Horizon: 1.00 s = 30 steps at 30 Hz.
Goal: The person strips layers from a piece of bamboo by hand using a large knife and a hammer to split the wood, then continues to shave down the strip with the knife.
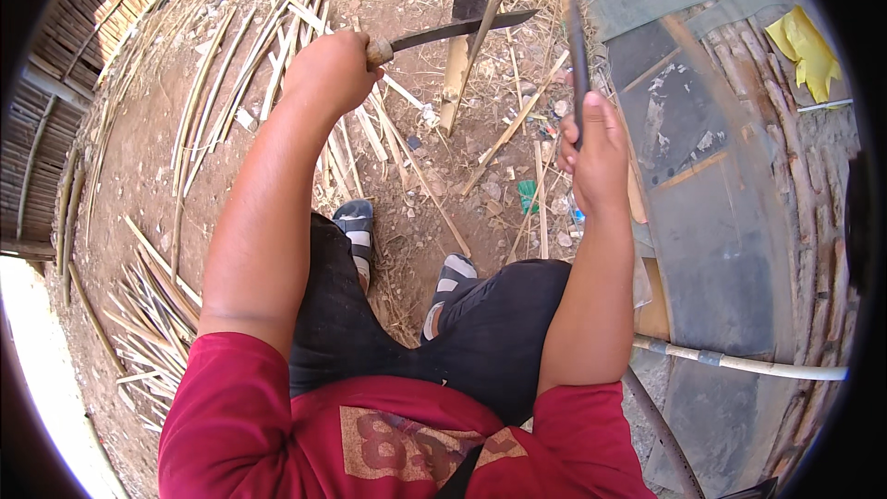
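My left hand (pixel 333 74) is closed around the wooden handle of a long-bladed knife (pixel 443 34). Its dark blade points right and crosses a slim split bamboo strip (pixel 499 0), which slants upright in front of me; whether the edge has bitten into it I cannot tell. Right behind the strip stands a rough wooden post (pixel 457 65) with a dark upper part. My right hand (pixel 596 148) grips a hammer (pixel 577 37) low on its dark handle. The hammer's head is raised at the upper right, apart from the knife.
Bamboo strips (pixel 217 83) lie scattered over the dirt ground, with a pile (pixel 152 323) at lower left. Dark flat sheets (pixel 721 259) and stacked poles (pixel 790 176) line the right side, near a yellow crumpled sheet (pixel 804 51). A bamboo wall (pixel 55 111) stands left.
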### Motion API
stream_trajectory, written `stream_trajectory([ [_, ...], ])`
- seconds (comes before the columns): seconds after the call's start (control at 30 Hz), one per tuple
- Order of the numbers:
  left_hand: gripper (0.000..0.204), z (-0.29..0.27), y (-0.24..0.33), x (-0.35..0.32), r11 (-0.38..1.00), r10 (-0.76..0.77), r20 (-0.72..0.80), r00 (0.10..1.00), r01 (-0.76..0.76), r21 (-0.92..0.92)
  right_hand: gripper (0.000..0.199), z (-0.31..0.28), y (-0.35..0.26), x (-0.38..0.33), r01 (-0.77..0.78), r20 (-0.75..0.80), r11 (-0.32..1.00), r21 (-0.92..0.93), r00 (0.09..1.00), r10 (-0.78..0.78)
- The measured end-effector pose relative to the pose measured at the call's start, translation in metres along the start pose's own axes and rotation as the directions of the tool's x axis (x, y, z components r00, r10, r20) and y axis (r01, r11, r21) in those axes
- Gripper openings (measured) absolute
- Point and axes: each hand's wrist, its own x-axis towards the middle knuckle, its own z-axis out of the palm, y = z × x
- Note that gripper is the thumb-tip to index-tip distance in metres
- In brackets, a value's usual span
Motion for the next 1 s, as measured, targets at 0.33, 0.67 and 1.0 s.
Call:
stream_trajectory([
  [0.33,0.030,0.010,-0.002,0.002,0.998,-0.004,0.000,1.000,0.004,-0.059,0.041,0.000,0.007,0.001,0.206,-0.008,0.972,0.117,0.978,-0.206],
  [0.67,0.029,0.021,-0.009,0.013,0.998,-0.021,0.019,1.000,0.022,-0.050,0.046,-0.003,0.004,0.002,0.216,0.026,0.966,0.142,0.975,-0.222],
  [1.0,0.032,0.036,-0.018,0.023,0.999,-0.043,0.030,0.999,0.044,-0.025,0.047,-0.020,0.005,0.015,0.086,-0.026,0.996,-0.021,0.996,-0.086],
])
